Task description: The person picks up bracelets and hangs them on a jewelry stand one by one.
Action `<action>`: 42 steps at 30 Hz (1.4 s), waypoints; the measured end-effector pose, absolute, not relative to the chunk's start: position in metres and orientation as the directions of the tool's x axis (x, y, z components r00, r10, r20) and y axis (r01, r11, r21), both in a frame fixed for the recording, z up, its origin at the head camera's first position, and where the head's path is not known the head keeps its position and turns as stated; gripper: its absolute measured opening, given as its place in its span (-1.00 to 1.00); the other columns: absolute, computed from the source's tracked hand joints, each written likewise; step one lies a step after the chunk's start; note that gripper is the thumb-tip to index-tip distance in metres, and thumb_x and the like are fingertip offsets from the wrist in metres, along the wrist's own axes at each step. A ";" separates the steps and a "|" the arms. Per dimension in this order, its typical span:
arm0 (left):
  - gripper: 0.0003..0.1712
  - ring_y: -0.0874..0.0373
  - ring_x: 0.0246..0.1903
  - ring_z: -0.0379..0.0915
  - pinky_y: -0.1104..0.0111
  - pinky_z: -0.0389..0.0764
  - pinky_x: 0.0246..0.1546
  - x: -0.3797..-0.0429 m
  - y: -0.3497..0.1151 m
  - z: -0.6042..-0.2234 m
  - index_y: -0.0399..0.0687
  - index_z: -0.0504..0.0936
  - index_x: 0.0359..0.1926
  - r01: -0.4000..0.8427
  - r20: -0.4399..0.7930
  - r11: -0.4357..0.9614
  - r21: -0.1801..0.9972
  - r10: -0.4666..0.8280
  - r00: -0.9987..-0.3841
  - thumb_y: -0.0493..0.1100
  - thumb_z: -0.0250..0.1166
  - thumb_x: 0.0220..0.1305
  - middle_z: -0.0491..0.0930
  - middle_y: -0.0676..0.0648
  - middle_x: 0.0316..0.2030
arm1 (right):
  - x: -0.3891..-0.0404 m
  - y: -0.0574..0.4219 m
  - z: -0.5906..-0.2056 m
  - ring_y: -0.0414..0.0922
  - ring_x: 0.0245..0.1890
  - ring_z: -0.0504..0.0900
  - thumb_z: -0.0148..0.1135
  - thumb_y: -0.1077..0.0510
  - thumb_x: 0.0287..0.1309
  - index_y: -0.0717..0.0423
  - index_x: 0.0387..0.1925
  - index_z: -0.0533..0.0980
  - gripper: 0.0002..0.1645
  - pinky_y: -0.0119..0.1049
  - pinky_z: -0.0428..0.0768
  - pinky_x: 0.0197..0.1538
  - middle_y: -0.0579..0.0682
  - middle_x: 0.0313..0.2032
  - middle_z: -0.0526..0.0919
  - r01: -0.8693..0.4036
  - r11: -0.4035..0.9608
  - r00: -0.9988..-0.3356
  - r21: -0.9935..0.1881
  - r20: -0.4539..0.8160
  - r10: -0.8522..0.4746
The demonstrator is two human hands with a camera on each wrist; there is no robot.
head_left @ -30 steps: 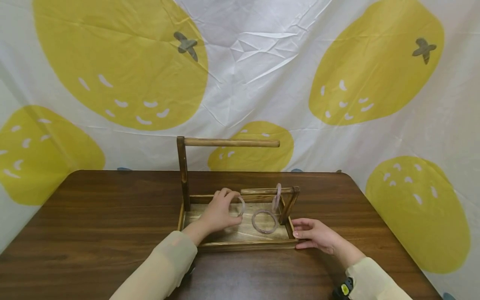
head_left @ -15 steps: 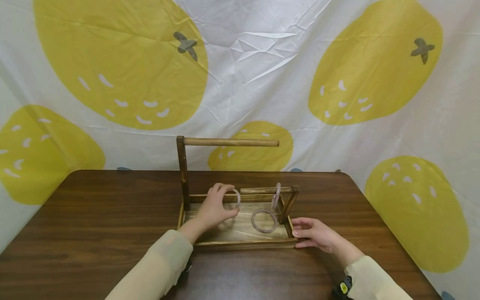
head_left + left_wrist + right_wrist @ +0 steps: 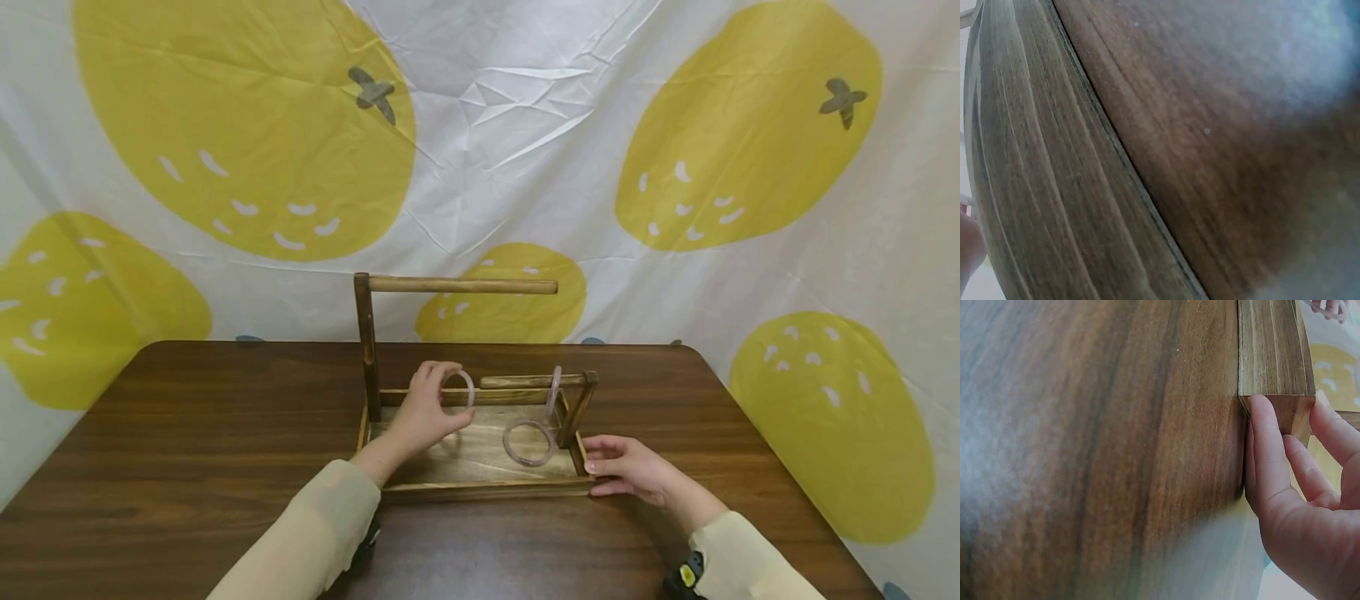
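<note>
An open wooden tray (image 3: 487, 492) stands on the tabletop (image 3: 225, 433), short of the far edge and between the two far corners. In it one ring (image 3: 528, 463) lies flat, toward the right end; another ring (image 3: 554, 387) hangs upright around the lower bar (image 3: 517, 382), close to its short post (image 3: 576, 417). A tall post (image 3: 366, 350) at the left end carries the upper bar (image 3: 465, 285).

The left hand (image 3: 422, 414) pinches a third ring (image 3: 470, 389) between thumb and fingers, upright above the tray; it's slim, pale and faintly pinkish, like the others. The right hand (image 3: 633, 471) touches the tray's near right corner, fingers mostly straight.

The left hand covers part of the tray's left side. I can't tell whether the flat ring touches the short post's foot. The tabletop's near edge is cut off, and the left wrist view is partly blurred.
</note>
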State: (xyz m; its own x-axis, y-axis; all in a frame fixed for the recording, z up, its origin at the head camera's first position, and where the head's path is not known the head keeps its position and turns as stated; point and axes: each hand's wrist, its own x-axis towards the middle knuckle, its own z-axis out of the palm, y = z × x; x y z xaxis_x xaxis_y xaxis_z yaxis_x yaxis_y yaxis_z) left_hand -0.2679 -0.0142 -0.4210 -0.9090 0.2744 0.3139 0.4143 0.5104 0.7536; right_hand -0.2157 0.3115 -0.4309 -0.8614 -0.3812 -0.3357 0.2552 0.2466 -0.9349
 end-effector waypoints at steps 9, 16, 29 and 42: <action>-0.30 -0.02 -0.12 0.30 0.31 0.42 -0.20 -0.268 -0.016 -0.419 -0.16 0.34 0.21 0.424 0.330 0.434 0.795 0.277 -0.902 -0.19 0.39 0.04 0.30 -0.19 0.10 | -0.215 0.311 -0.430 -0.16 -0.13 0.59 0.19 0.18 0.20 0.55 0.29 0.04 -0.18 -0.12 0.63 -0.06 0.33 0.10 0.42 0.252 0.249 -0.862 -0.935 -0.334 -0.381; -0.34 -0.14 0.07 0.27 0.12 0.49 -0.06 -0.268 -0.016 -0.419 -0.10 0.32 0.22 0.378 0.323 0.331 0.865 0.210 -0.923 -0.17 0.36 0.10 0.26 -0.19 0.13 | -0.215 0.312 -0.431 -0.15 -0.13 0.60 0.19 0.18 0.21 0.55 0.29 0.03 -0.18 -0.10 0.62 -0.05 0.33 0.11 0.41 0.252 0.244 -0.861 -0.937 -0.332 -0.386; -0.32 -0.11 0.08 0.29 0.11 0.54 -0.04 -0.266 -0.015 -0.418 -0.07 0.31 0.25 0.323 0.284 0.263 0.909 0.177 -0.942 -0.17 0.36 0.11 0.27 -0.17 0.15 | -0.216 0.312 -0.432 -0.14 -0.10 0.59 0.21 0.15 0.19 0.54 0.30 0.02 -0.14 -0.09 0.61 -0.04 0.42 0.16 0.34 0.254 0.254 -0.859 -0.933 -0.338 -0.384; -0.28 -0.11 0.15 0.27 0.26 0.59 -0.05 -0.265 -0.018 -0.415 -0.09 0.34 0.26 0.244 0.220 0.150 0.958 0.161 -0.962 -0.18 0.40 0.07 0.31 -0.23 0.17 | -0.215 0.311 -0.430 -0.16 -0.10 0.57 0.20 0.15 0.20 0.55 0.30 0.02 -0.15 -0.09 0.62 -0.04 0.41 0.15 0.33 0.252 0.248 -0.858 -0.935 -0.334 -0.389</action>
State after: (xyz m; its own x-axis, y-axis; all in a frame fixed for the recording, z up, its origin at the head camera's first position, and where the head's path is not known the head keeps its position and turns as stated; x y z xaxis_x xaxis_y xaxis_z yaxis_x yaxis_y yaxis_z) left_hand -0.2651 -0.0183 -0.4148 -0.9622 0.1611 0.2196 0.2438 0.1498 0.9582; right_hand -0.2148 0.3114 -0.4303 -0.8582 -0.3894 -0.3343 0.2517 0.2484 -0.9354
